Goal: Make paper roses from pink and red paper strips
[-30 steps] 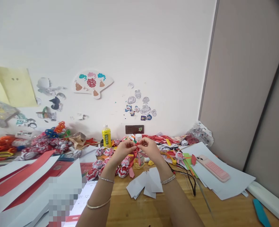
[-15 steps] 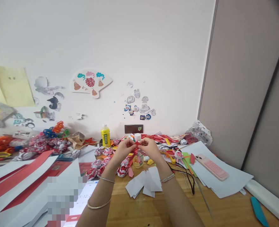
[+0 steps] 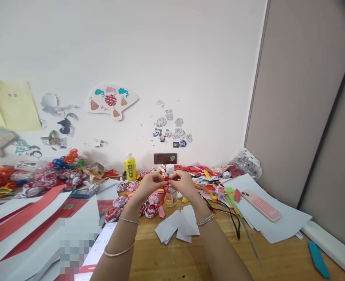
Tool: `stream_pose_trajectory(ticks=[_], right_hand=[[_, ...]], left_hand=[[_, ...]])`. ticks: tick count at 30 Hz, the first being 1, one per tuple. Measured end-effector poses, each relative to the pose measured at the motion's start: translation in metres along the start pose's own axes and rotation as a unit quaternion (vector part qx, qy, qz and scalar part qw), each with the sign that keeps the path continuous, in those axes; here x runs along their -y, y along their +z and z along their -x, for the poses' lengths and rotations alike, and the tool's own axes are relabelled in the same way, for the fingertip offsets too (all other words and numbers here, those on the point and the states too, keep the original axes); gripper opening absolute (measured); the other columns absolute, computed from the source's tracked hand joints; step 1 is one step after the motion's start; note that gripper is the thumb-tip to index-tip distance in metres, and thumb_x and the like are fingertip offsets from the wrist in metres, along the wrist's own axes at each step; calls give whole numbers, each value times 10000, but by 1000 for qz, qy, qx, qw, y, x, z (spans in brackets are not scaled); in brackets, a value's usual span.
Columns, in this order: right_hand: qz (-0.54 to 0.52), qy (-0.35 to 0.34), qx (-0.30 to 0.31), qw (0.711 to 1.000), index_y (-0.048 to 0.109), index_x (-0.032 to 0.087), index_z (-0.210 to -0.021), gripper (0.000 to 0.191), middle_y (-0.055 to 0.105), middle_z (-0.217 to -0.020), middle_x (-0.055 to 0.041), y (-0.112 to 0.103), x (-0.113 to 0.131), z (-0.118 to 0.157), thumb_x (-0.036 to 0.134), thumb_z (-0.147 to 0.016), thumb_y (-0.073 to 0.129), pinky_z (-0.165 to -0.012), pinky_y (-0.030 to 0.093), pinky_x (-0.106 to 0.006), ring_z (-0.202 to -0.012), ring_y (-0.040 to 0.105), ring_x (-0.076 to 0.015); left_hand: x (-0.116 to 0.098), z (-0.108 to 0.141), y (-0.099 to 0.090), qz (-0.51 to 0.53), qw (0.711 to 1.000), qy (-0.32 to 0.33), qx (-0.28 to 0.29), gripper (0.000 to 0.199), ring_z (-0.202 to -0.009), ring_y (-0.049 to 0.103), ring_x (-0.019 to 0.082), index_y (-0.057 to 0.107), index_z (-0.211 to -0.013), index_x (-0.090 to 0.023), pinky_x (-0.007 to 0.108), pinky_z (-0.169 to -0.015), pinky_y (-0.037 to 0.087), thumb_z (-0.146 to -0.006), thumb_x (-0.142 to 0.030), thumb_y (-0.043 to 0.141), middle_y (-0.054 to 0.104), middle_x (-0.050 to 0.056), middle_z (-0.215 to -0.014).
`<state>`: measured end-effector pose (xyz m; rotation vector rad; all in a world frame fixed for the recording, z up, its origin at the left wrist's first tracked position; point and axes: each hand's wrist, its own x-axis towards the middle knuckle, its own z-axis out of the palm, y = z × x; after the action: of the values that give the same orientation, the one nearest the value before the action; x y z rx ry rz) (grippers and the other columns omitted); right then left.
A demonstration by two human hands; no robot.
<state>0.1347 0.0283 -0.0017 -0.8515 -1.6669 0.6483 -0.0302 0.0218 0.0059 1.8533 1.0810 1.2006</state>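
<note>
My left hand (image 3: 150, 186) and my right hand (image 3: 184, 183) meet above the middle of the table, their fingertips pinching a small piece of folded red paper (image 3: 167, 180) from both sides. Its exact shape is partly hidden by the fingers. Just behind the hands stands a clear bottle (image 3: 170, 198) with a white cap. Red paper strips (image 3: 161, 200) hang beside it. To the left lie several red-and-white paper roses (image 3: 151, 210). White paper slips (image 3: 178, 225) are spread on the wood below the hands.
Red and white paper sheets (image 3: 29, 218) cover the left side, near a lit phone (image 3: 98, 249). A yellow bottle (image 3: 130, 168) stands at the back. On the right, a pink phone (image 3: 261, 205) rests on white sheets (image 3: 289, 222), beside black cords (image 3: 238, 226). A teal object (image 3: 318, 259) lies near the corner.
Both hands have shifted slightly left, still pinching the red paper, which is now turned and more covered by the fingers. Other things stay in place.
</note>
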Motion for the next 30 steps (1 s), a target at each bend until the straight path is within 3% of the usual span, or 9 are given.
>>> stream_pose_trajectory(ticks=[5,17,25,30], right_hand=[[6,-22,7,1000,603,181,-633,39,611,-632,10,0,-2,0,179,-662,576,-564,438,-244,-608,570,-149],[13,-71,55,996,648,178,-769,158,647,-734,-9,-10,8,3,111,-684,534,-638,449,-252,-691,596,-155],[21,-64,40,997,652,178,-692,138,616,-614,9,-8,9,4,138,-717,522,-544,410,-227,-573,549,-132],[28,-80,61,995,673,180,-672,147,647,-642,5,-6,15,6,110,-682,543,-586,424,-230,-611,576,-137]], left_hand=[[-5,1,-1,1,1000,6,-9,291,-546,545,118,577,-596,-150,231,-512,407,-616,-380,754,576,-20,-569],[-21,4,1,9,999,28,-34,192,-670,566,157,641,-596,-161,248,-608,439,-609,-319,751,624,9,-648],[-14,7,-2,131,990,-46,6,406,-740,639,159,622,-960,-173,309,-701,522,-694,-473,689,656,45,-867],[-11,8,-7,154,985,-77,28,263,-679,619,122,600,-794,-156,266,-637,521,-711,-374,720,612,-13,-735]])
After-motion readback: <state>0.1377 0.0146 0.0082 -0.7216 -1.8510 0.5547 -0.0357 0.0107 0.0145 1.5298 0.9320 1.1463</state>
